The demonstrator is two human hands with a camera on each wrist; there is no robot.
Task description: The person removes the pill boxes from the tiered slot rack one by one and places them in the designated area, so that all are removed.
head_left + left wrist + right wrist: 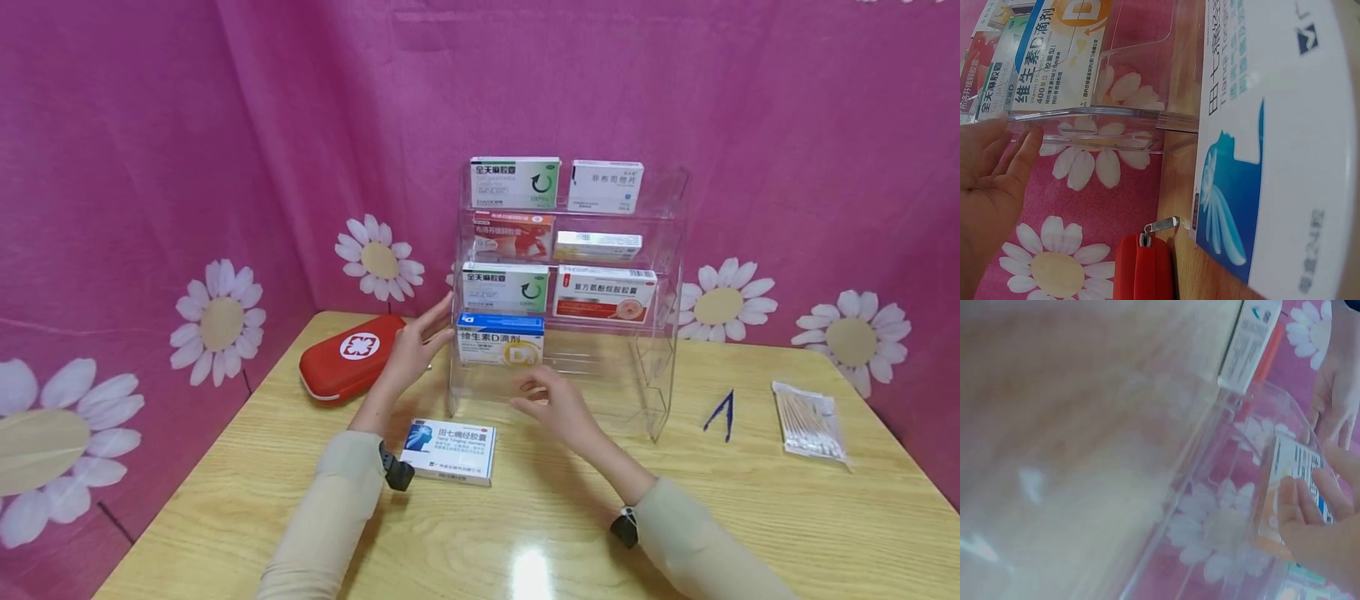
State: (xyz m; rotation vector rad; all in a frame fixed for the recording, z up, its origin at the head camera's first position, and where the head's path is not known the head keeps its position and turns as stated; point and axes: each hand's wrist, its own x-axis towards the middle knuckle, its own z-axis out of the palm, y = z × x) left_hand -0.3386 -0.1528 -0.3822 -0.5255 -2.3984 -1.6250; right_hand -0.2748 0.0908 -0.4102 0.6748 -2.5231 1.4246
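Note:
A clear acrylic display rack [666, 367] stands on the table with medicine boxes on its tiers. My left hand [411, 354] is at the rack's left side, fingers extended and fingertips right at the side panel. In front of the white and blue vitamin D box [491, 342], low on the rack's left, is my right hand [558, 404], its fingers loosely bent. In the right wrist view those fingers [1291, 503] overlap the box's face. A white box with a blue head picture [450, 450] lies flat on the table by my left wrist.
Above, the rack bears a red box [513, 237], green-and-white boxes [515, 183] and several others. Left of it lies a red zip case [348, 358]. To the right are blue tweezers [722, 415] and a bag of cotton swabs [810, 422]. A pink floral curtain [337, 108] hangs behind.

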